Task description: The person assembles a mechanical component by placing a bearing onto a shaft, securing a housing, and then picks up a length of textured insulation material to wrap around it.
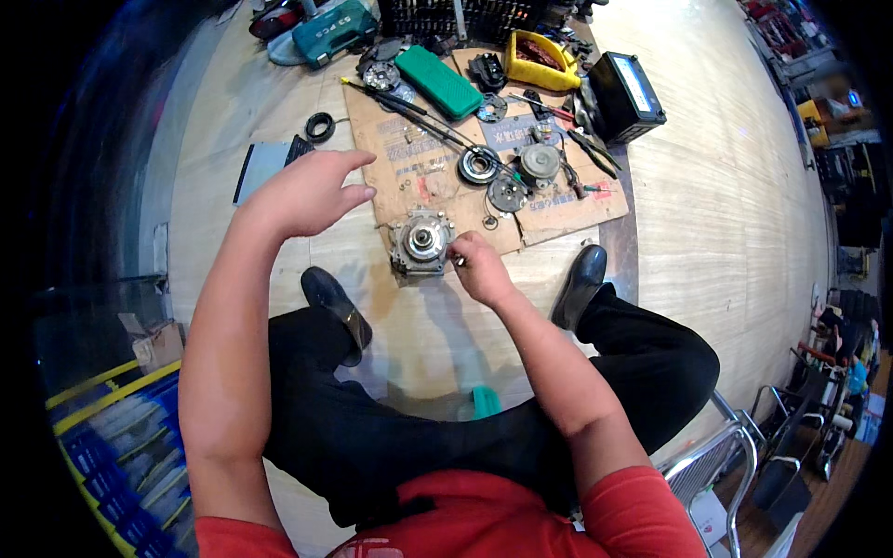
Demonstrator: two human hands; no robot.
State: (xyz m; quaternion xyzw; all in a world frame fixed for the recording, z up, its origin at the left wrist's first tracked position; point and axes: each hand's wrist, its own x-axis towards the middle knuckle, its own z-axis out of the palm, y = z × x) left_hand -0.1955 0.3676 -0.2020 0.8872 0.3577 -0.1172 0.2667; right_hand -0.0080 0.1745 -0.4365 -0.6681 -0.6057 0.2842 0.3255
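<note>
Item: round grey metal unit (421,243) — a compressor-like housing with a hub at its middle — standing face-up at the near edge of a flattened cardboard sheet (409,153) on the wooden floor (726,186), just ahead of the seated person's knees.

Right hand (479,267): fingers closed narrow on a small metal piece (459,259), held against the right rim of the unit. Whether it is a tool tip or a fastener is too small to tell.

Left hand (302,195): raised above the floor to the left of the cardboard, fingers loosely spread, holding nothing, well apart from the unit.

Parts already off, by the look of it, and laid out further up the cardboard:
- black ring-shaped pulley (478,165)
- grey disc plate (508,193)
- round grey hub part (539,163)
- small ring (489,222) beside the unit

Tools near these: long black rods (419,113), a green case (439,82), a yellow tray (539,61), a black battery-like box (628,93). A separate black ring (320,126) lies on the floor to the left.

State of work, as judged: the front assembly appears stripped down to the bare hub — the disassembly seems well along. The housing itself is in one piece; work at its rim looks to be the step in hand, and whatever lies inside is untouched.
</note>
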